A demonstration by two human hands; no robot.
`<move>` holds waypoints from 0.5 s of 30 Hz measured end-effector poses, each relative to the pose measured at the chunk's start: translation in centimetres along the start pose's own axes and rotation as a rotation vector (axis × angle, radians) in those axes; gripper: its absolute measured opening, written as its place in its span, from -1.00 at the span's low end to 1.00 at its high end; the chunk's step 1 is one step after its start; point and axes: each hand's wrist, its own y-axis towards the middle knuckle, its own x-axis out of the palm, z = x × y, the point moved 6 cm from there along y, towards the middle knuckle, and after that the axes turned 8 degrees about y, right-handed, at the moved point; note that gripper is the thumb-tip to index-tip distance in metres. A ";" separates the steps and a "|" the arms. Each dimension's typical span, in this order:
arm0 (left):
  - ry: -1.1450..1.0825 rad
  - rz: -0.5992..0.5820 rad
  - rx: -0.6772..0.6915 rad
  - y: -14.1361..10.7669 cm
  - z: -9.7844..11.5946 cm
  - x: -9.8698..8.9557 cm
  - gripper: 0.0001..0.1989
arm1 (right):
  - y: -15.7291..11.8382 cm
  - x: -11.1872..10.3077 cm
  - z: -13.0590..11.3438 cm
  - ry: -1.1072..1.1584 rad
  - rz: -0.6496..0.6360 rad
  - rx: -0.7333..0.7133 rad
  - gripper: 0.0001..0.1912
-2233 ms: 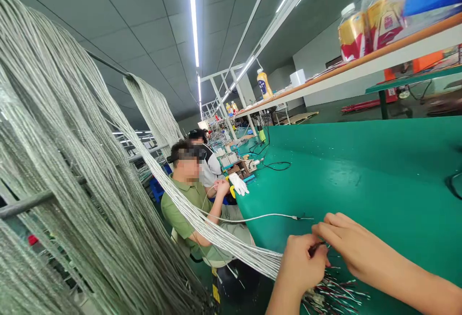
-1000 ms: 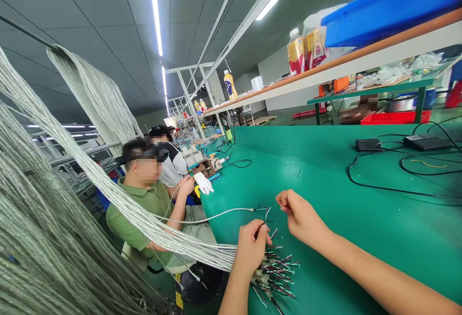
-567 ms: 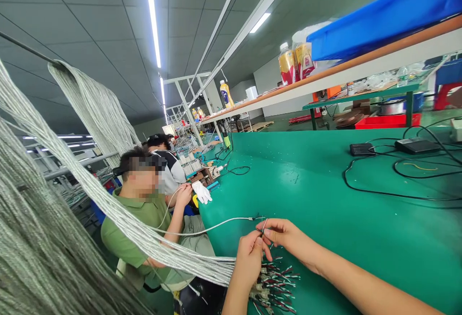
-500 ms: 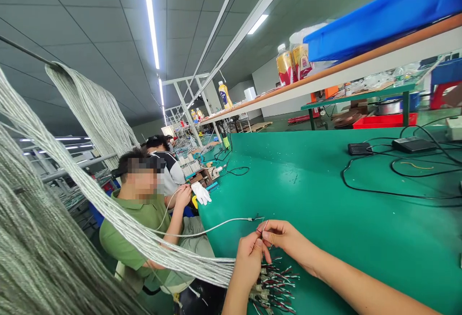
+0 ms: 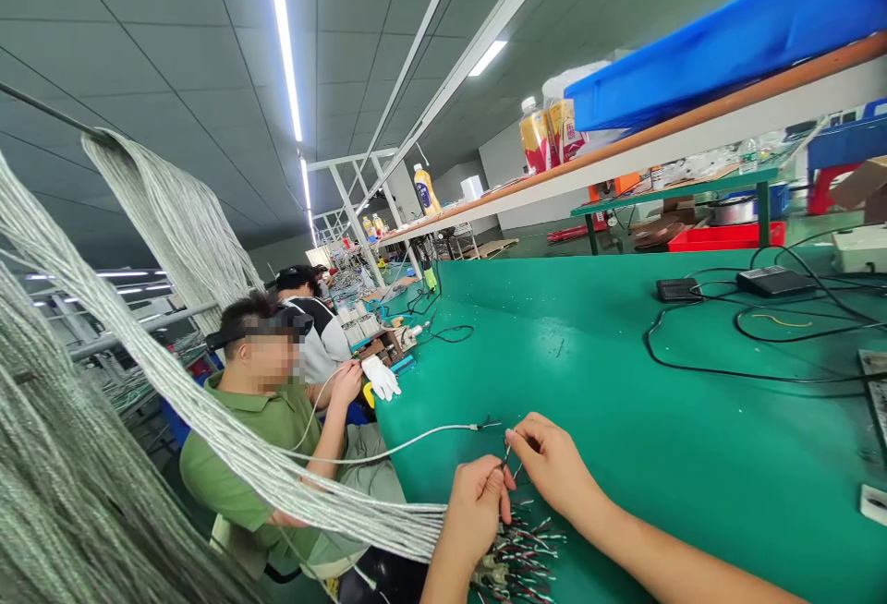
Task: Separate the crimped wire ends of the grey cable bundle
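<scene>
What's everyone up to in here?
Someone's left hand and right hand pinch thin wires between them. Close by, red, white and dark wire ends fan out from a bundle of pale cables over the green table. Alongside, a co-worker in green holds up a slim cable.

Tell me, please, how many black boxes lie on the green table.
2: a small box on the right side of the table, and a larger box just right of it. Others may lie beyond the picture's edge.

Grey ceiling (image 5: 208,59), strip light (image 5: 284,41), green table (image 5: 624,382); far wall (image 5: 500,159) probably white.
</scene>
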 end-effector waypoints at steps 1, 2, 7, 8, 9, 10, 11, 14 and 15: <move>0.001 -0.002 -0.005 0.0 -0.1 0.0 -0.52 | 0.1 0.1 0.6 0.082 -0.005 0.085 -0.56; 0.003 -0.001 -0.011 0.0 -0.2 0.1 -0.52 | 0.1 0.5 1.4 0.197 -0.017 0.196 -0.57; 0.030 0.001 -0.019 0.0 -0.6 0.1 -0.51 | -1.3 2.9 4.0 0.894 0.008 0.669 -0.62; 0.041 0.005 -0.021 0.0 -0.7 0.1 -0.51 | -1.5 3.1 3.9 0.963 0.019 0.691 -0.62; 0.049 0.010 -0.022 -0.1 -0.9 0.1 -0.51 | -1.7 3.2 3.8 0.997 0.020 0.690 -0.60; 0.051 0.017 -0.025 -0.1 -1.1 0.2 -0.50 | -1.8 3.2 3.5 1.004 0.005 0.666 -0.58; 0.041 0.025 -0.034 -0.2 -1.3 0.3 -0.50 | -1.8 3.2 3.2 0.988 -0.021 0.628 -0.56; -0.034 0.045 -0.068 -0.3 -2.4 0.6 -0.49 | -1.8 3.0 2.9 0.896 -0.095 0.522 -0.54; -0.055 0.054 -0.078 -0.3 -2.7 0.7 -0.49 | -1.6 2.9 3.0 0.870 -0.114 0.504 -0.53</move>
